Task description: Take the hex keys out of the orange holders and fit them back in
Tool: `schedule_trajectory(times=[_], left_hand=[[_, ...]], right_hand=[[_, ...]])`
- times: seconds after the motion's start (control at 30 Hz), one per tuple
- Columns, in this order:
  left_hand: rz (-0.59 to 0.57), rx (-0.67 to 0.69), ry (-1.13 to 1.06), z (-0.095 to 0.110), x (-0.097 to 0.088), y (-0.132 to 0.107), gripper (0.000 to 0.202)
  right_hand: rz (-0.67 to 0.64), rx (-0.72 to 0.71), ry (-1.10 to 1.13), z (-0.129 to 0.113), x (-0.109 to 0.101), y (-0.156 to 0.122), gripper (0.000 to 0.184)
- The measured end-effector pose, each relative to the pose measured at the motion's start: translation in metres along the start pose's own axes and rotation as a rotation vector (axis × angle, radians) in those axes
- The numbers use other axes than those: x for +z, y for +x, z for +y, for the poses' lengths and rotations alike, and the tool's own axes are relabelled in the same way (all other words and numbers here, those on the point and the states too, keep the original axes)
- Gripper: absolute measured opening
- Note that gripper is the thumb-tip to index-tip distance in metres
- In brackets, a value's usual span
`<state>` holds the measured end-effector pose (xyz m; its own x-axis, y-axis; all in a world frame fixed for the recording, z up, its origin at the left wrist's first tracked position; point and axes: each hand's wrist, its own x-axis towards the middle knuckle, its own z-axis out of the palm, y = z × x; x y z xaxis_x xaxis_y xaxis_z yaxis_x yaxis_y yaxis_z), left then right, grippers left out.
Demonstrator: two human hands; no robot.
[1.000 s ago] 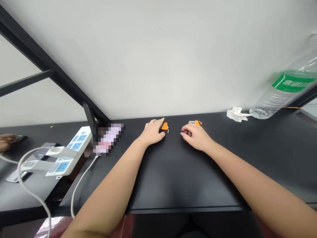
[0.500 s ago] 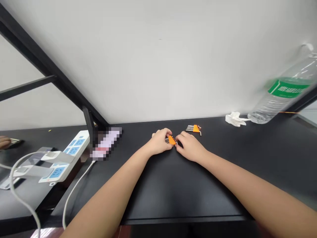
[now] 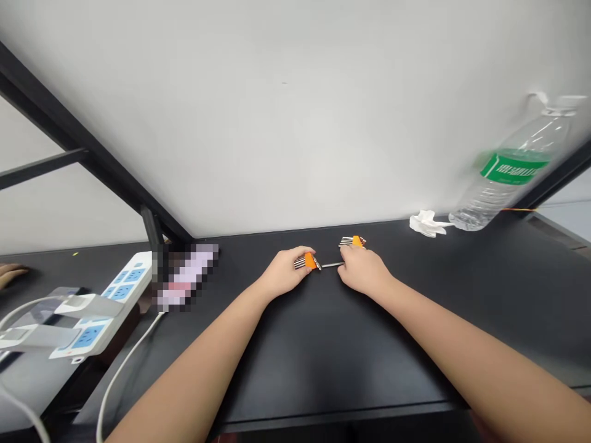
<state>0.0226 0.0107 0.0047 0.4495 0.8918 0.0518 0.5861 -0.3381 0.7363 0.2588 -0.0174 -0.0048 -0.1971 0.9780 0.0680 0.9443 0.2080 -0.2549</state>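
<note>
My left hand (image 3: 284, 277) is closed around an orange hex key holder (image 3: 308, 262) with several silver keys in it, resting on the black table (image 3: 323, 344). My right hand (image 3: 362, 272) pinches one silver hex key (image 3: 331, 265) that sticks out sideways from that holder toward the right. A second orange hex key set (image 3: 352, 241) lies on the table just behind my right hand, near the wall.
A crumpled white tissue (image 3: 425, 223) and a clear water bottle with a green label (image 3: 503, 175) stand at the back right. A white and blue power strip (image 3: 99, 301) with plugs and white cables lies at the left. Another person's hand (image 3: 10, 274) shows at the far left edge.
My left hand took up the orange holder and drew it nearer. My right hand came to it, gripped one key and has drawn it out to the right.
</note>
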Motion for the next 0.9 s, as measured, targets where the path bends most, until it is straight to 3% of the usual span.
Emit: schedule_trajectory(times=[0.1, 0.17, 0.27, 0.4, 0.53, 0.77, 0.9], left_hand=[[0.035, -0.049, -0.123, -0.001, -0.002, 0.0, 0.04], [0.045, -0.082, -0.233, 0.001, -0.001, 0.0, 0.045], [0.047, -0.081, -0.376, 0.005, 0.004, -0.001, 0.051], [0.043, -0.038, -0.469, 0.013, 0.012, -0.002, 0.048], [0.059, 0.013, -0.506, 0.018, 0.015, -0.004, 0.044], [0.11, 0.08, -0.338, 0.022, 0.016, -0.006, 0.04], [0.128, 0.025, -0.333, 0.025, 0.015, -0.006, 0.035]], right_hand=[[-0.002, -0.02, 0.061, 0.005, -0.004, -0.003, 0.004], [0.078, -0.112, 0.138, 0.002, -0.007, -0.006, 0.005], [0.133, -0.241, 0.427, -0.008, -0.006, -0.009, 0.015], [-0.053, -0.163, 0.936, -0.018, 0.001, -0.006, 0.02], [-0.222, -0.044, 1.248, -0.017, 0.0, -0.002, 0.025], [-0.295, 0.018, 1.341, -0.015, -0.004, 0.0, 0.025], [-0.159, 0.031, 1.114, -0.006, -0.005, 0.005, 0.023]])
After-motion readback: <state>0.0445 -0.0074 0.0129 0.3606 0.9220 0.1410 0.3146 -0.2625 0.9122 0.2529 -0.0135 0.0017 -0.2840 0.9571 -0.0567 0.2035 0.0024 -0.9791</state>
